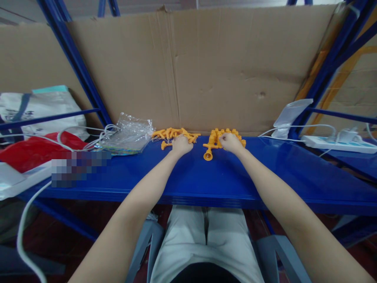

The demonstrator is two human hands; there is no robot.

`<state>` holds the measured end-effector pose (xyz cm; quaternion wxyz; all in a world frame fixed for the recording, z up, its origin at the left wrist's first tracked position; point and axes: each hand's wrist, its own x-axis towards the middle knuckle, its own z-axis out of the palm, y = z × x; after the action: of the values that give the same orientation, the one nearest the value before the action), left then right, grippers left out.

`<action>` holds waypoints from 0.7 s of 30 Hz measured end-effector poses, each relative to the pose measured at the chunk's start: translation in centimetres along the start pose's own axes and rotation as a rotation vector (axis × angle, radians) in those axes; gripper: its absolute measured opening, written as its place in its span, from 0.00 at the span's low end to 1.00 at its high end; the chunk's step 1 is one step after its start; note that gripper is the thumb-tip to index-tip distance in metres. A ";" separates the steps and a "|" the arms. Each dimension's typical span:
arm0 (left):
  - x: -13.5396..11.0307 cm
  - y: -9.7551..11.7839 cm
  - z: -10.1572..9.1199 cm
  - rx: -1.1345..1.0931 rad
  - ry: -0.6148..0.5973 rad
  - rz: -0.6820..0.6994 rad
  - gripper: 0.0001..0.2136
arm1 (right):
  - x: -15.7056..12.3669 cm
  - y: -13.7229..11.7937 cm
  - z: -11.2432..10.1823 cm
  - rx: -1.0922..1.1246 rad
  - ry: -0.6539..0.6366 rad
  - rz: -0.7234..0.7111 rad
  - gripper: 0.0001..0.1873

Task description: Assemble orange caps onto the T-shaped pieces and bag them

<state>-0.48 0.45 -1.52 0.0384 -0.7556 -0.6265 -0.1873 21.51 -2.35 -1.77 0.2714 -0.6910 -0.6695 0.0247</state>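
My left hand (182, 145) is closed at the near edge of a loose pile of orange plastic pieces (169, 133). Its fingers curl away from me, so whatever they grip is hidden. My right hand (232, 143) is curled into a fist against a group of stubby orange plastic parts (216, 135); I cannot make out what is in it. Between the hands, an orange piece with a crossbar and a round, hollow end (207, 156) lies with its opening toward me. Small shiny bits (156, 138) are scattered around the left pile.
Clear plastic bags (129, 133) lie left of the pile on the blue shelf (203, 181). Farther left are white cables (69, 129), a red item (44, 149) and a cloth bag (44, 108). Cardboard (224, 70) stands behind; a power strip (338, 143) sits right.
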 end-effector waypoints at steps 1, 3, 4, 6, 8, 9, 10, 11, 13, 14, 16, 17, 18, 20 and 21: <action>-0.1 0.1 0.0 0.005 -0.003 0.018 0.13 | 0.0 0.0 0.0 -0.005 0.001 0.001 0.15; -0.3 0.4 0.1 0.023 -0.013 0.065 0.12 | 0.0 0.0 0.0 -0.008 0.002 -0.001 0.15; -0.4 0.6 0.2 0.035 -0.031 0.084 0.12 | 0.0 0.0 0.0 -0.006 0.005 -0.001 0.15; -0.6 1.1 0.2 0.047 -0.089 0.103 0.11 | 0.0 0.0 0.0 0.004 0.015 0.006 0.14; -0.7 1.5 0.2 0.019 -0.148 0.133 0.13 | -0.1 0.0 0.0 0.024 0.022 0.017 0.13; -0.7 1.6 0.3 -0.010 -0.165 0.157 0.15 | -0.1 -0.1 0.0 0.036 0.022 0.022 0.12; -0.6 1.6 0.4 -0.042 -0.171 0.186 0.17 | -0.1 -0.1 0.0 0.046 0.022 0.025 0.12; -0.5 1.5 0.5 -0.070 -0.167 0.218 0.18 | -0.1 -0.1 0.0 0.054 0.020 0.024 0.11; -0.1 0.9 1.0 -0.104 -0.117 0.280 0.13 | -0.2 -0.2 0.0 0.055 0.018 0.018 0.11; 0.2 0.6 1.4 -0.107 -0.084 0.307 0.10 | -0.2 -0.2 0.0 0.051 0.017 0.015 0.12; 0.7 -0.3 2.2 -0.095 -0.050 0.348 0.14 | -0.2 -0.2 0.0 0.046 0.012 0.001 0.12; 1.0 -0.8 2.6 -0.087 -0.065 0.359 0.18 | -0.2 -0.2 0.0 0.046 0.011 -0.008 0.12; 1.2 -1.2 3.0 -0.084 -0.096 0.368 0.22 | -0.2 -0.1 0.0 0.048 0.012 -0.018 0.12; 1.5 -1.8 3.5 -0.089 -0.164 0.387 0.26 | -0.2 -0.1 0.1 0.053 0.011 -0.039 0.12; 1.7 -2.0 3.6 -0.095 -0.183 0.396 0.27 | -0.1 0.0 0.2 0.054 0.012 -0.043 0.11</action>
<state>-1.30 3.49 -4.70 -0.0182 -0.8786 -0.4574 -0.1363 21.41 -2.43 -1.94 0.2943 -0.6690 -0.6817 0.0327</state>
